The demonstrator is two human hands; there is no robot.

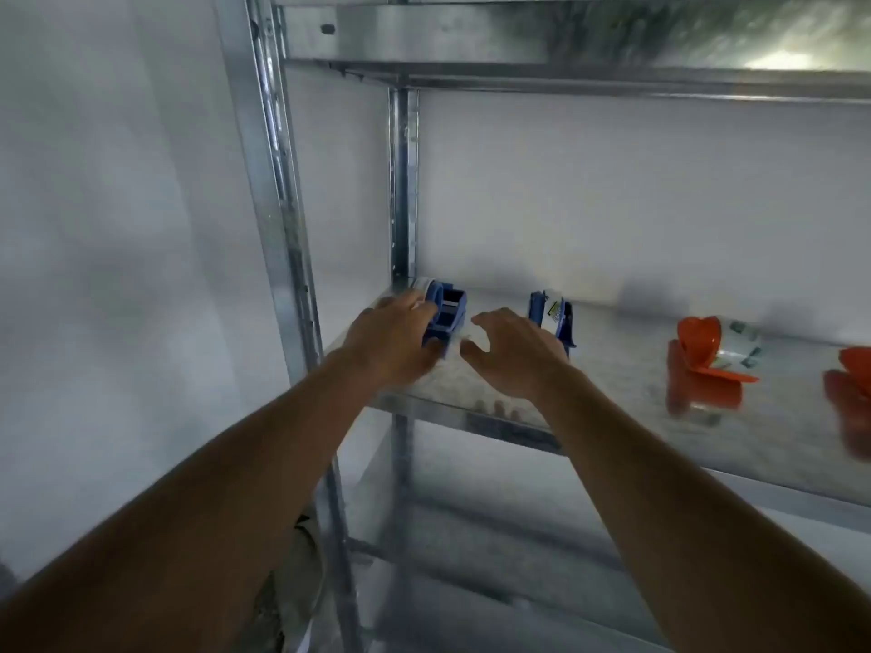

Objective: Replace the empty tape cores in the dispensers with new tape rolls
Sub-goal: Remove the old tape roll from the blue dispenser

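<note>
Two blue tape dispensers stand on a metal shelf [612, 369]. My left hand [391, 341] lies on the left blue dispenser [447, 313], fingers curled around its near side. My right hand [509, 351] hovers with fingers spread between the two, just in front of the right blue dispenser [556, 318], which carries a roll with a printed label. Further right lies an orange dispenser [702, 365] with a tape roll. A second orange dispenser [853, 398] is cut off by the frame edge. The picture is blurred by motion.
The shelf belongs to a galvanised steel rack with upright posts [403, 181] at the left and another shelf [565, 49] overhead. A white wall stands behind and to the left. Lower shelves show below the arms.
</note>
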